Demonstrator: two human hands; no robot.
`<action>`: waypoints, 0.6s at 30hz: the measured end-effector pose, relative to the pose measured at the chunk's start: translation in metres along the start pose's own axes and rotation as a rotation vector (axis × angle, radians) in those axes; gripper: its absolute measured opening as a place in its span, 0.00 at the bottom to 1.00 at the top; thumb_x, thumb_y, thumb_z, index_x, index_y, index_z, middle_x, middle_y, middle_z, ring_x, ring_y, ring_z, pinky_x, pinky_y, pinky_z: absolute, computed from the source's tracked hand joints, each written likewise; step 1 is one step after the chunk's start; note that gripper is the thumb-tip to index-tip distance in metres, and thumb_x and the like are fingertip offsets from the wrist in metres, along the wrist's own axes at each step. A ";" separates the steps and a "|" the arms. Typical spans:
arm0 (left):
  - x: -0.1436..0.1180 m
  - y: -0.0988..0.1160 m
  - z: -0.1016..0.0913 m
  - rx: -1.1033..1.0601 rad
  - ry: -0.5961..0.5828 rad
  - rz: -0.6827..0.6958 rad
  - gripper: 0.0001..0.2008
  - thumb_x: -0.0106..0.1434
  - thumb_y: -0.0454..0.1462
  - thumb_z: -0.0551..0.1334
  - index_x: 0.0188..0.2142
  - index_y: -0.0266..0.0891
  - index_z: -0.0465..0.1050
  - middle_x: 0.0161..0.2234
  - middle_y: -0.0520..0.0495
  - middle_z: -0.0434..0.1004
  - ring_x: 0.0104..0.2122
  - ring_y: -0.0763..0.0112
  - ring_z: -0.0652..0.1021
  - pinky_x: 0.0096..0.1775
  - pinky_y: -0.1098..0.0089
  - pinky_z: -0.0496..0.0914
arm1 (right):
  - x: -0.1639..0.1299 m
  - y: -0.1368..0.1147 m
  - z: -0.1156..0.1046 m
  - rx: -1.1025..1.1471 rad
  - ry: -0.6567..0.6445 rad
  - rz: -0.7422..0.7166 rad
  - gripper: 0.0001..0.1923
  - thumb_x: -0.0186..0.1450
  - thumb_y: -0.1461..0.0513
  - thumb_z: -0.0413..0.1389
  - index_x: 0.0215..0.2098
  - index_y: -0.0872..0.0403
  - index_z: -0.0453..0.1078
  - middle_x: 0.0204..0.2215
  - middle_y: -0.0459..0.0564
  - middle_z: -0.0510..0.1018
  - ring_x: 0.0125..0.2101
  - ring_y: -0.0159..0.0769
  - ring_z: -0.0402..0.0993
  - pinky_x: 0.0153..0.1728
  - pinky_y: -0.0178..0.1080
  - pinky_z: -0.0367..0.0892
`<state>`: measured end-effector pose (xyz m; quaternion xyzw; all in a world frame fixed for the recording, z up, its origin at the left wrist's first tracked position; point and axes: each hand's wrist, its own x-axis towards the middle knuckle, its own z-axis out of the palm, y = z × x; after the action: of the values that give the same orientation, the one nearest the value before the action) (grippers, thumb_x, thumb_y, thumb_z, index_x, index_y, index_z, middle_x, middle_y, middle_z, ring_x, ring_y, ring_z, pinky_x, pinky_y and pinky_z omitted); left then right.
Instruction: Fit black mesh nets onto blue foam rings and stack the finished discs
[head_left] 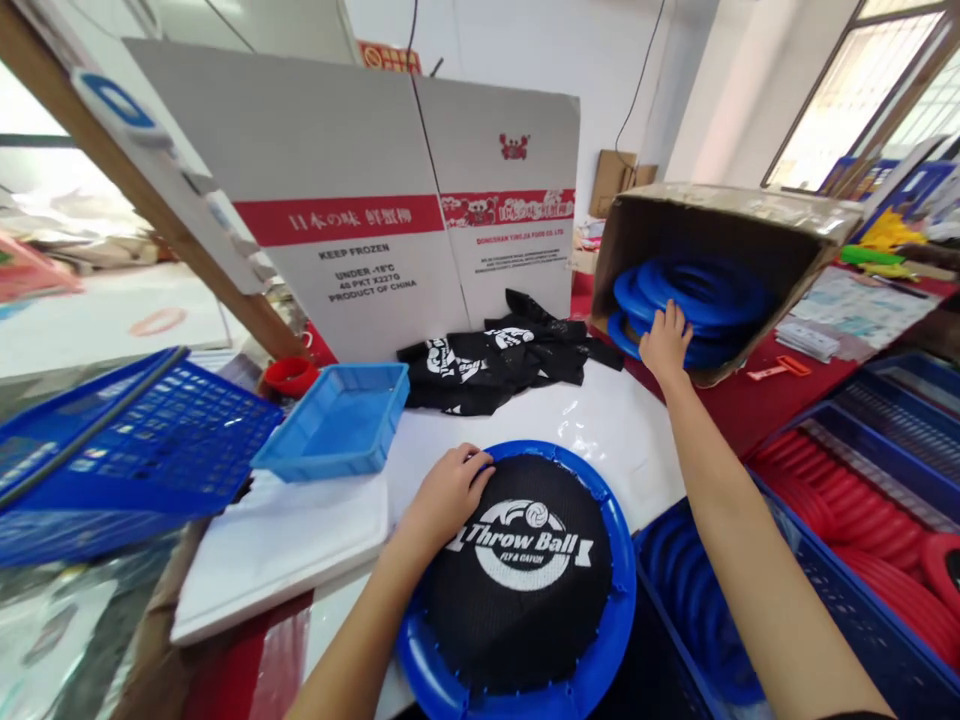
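A round blue-rimmed disc (517, 620) with black mesh printed "Throw Ball" lies at the near edge of the white table. My left hand (454, 490) rests on its upper left rim, the fingers curled over the edge. Stretched out to the right, my right hand (667, 342) touches the blue plastic rings (694, 300) stacked inside an open cardboard box (810, 215). Its fingers lie on the front of the upper rings; whether they grip one I cannot tell. Black printed fabric pieces (487, 365) are heaped at the back of the table.
An upright carton panel (337, 150) stands behind the fabric. A light blue tray (337, 415) and a blue basket (150, 430) are on the left. Crates at the lower right hold blue rings (697, 600) and red rings (885, 530). An orange tool (780, 368) lies beside the box.
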<state>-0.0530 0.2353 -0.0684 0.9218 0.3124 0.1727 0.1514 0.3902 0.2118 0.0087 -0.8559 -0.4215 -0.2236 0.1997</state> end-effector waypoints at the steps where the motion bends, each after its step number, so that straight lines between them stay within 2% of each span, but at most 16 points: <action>1: 0.002 0.000 0.000 0.026 -0.009 0.009 0.15 0.75 0.38 0.55 0.48 0.40 0.81 0.47 0.39 0.81 0.46 0.53 0.80 0.52 0.55 0.75 | 0.002 0.010 -0.003 -0.046 -0.013 0.001 0.30 0.69 0.67 0.47 0.68 0.67 0.58 0.71 0.75 0.57 0.69 0.59 0.51 0.67 0.64 0.51; 4: 0.004 0.000 0.003 0.051 -0.009 0.036 0.14 0.74 0.37 0.55 0.47 0.40 0.80 0.46 0.40 0.82 0.45 0.52 0.79 0.50 0.54 0.74 | 0.007 0.026 -0.011 -0.101 0.031 0.005 0.28 0.70 0.64 0.48 0.67 0.65 0.60 0.65 0.75 0.64 0.63 0.61 0.58 0.62 0.63 0.55; 7: 0.004 -0.002 0.005 0.028 0.005 0.024 0.15 0.75 0.38 0.54 0.47 0.39 0.80 0.46 0.39 0.83 0.46 0.51 0.79 0.51 0.52 0.74 | 0.016 0.032 -0.019 -0.137 0.076 -0.001 0.29 0.72 0.60 0.49 0.69 0.64 0.59 0.68 0.77 0.59 0.65 0.65 0.54 0.62 0.64 0.53; 8: 0.004 -0.002 0.005 0.018 0.006 0.018 0.15 0.75 0.38 0.54 0.47 0.39 0.81 0.46 0.39 0.83 0.46 0.51 0.79 0.51 0.52 0.74 | 0.020 0.035 -0.023 -0.161 0.055 0.004 0.30 0.72 0.60 0.49 0.70 0.65 0.57 0.68 0.78 0.58 0.65 0.65 0.53 0.62 0.65 0.51; 10: 0.004 -0.002 0.005 0.004 0.008 0.006 0.15 0.75 0.38 0.54 0.47 0.38 0.81 0.46 0.39 0.83 0.46 0.50 0.79 0.52 0.52 0.74 | 0.027 0.041 -0.031 -0.211 -0.027 0.019 0.31 0.74 0.59 0.47 0.71 0.68 0.55 0.64 0.78 0.64 0.63 0.64 0.57 0.61 0.64 0.51; 12: 0.004 -0.001 0.004 0.001 0.000 -0.002 0.15 0.75 0.38 0.55 0.47 0.38 0.81 0.46 0.39 0.83 0.47 0.51 0.79 0.52 0.52 0.74 | 0.030 0.046 -0.041 -0.245 -0.097 0.008 0.26 0.76 0.61 0.42 0.66 0.68 0.62 0.58 0.75 0.70 0.58 0.60 0.63 0.59 0.61 0.54; 14: 0.003 0.001 0.003 0.012 -0.016 -0.010 0.15 0.75 0.38 0.55 0.47 0.38 0.81 0.47 0.39 0.83 0.47 0.51 0.80 0.53 0.53 0.73 | 0.030 0.049 -0.052 -0.262 -0.116 -0.041 0.24 0.77 0.64 0.38 0.60 0.66 0.68 0.55 0.72 0.72 0.56 0.57 0.66 0.57 0.56 0.56; 16: 0.004 0.003 0.002 0.036 -0.033 -0.021 0.15 0.75 0.37 0.55 0.48 0.38 0.81 0.47 0.39 0.83 0.48 0.51 0.80 0.53 0.53 0.73 | 0.027 0.050 -0.060 -0.274 -0.134 -0.105 0.23 0.78 0.63 0.39 0.58 0.64 0.71 0.56 0.70 0.72 0.57 0.56 0.66 0.56 0.53 0.57; 18: 0.006 0.005 0.000 0.062 -0.046 -0.033 0.15 0.76 0.37 0.55 0.48 0.38 0.81 0.47 0.38 0.83 0.48 0.50 0.80 0.53 0.53 0.73 | 0.021 0.051 -0.064 -0.299 -0.175 -0.172 0.22 0.78 0.59 0.44 0.59 0.64 0.70 0.57 0.71 0.72 0.57 0.57 0.65 0.56 0.52 0.59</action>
<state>-0.0454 0.2352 -0.0652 0.9244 0.3292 0.1391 0.1330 0.4296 0.1627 0.0649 -0.8531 -0.4707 -0.2248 0.0129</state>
